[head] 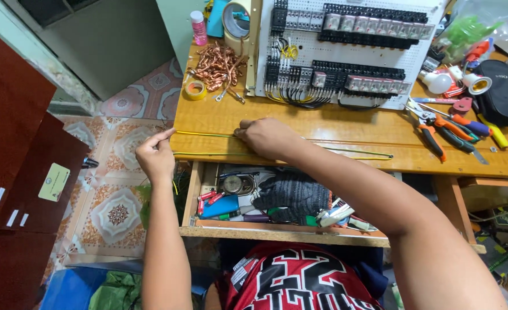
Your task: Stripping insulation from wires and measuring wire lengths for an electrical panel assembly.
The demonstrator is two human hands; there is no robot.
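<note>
1. Head view: the left hand (155, 156) hangs just off the left edge of the wooden workbench (346, 123), thumb and forefinger pinched on the end of a thin yellow-green wire (208, 135).
2. The right hand (265, 138) rests on the benchtop, fingers curled narrow and pressed down on the same wire, which runs taut between the two hands.
3. A second run of the wire (357, 154) lies along the front edge of the bench, reaching a bend near the right; whether both runs are one folded length is hard to tell, since the right forearm covers part of it.
4. Below the benchtop an open drawer (277, 232) holds a dark knitted glove (291, 195), a blue flat case (220, 205), a round metal tin (232, 183), small red-handled pieces and other oddments too tangled to name.
5. At the back stands a white perforated panel (346, 46) carrying rows of black relays and terminal blocks with looped black and yellow leads.
6. Left of the panel lie a heap of copper wire (216, 66), a yellow tape roll (194, 89) and a pink bottle (199, 27).
7. On the right lie pliers and cutters with orange and green handles (446, 132), near a black pouch (498, 92) cut off by the frame edge.
8. The items at the far right corner are cluttered and cannot be made out.
</note>
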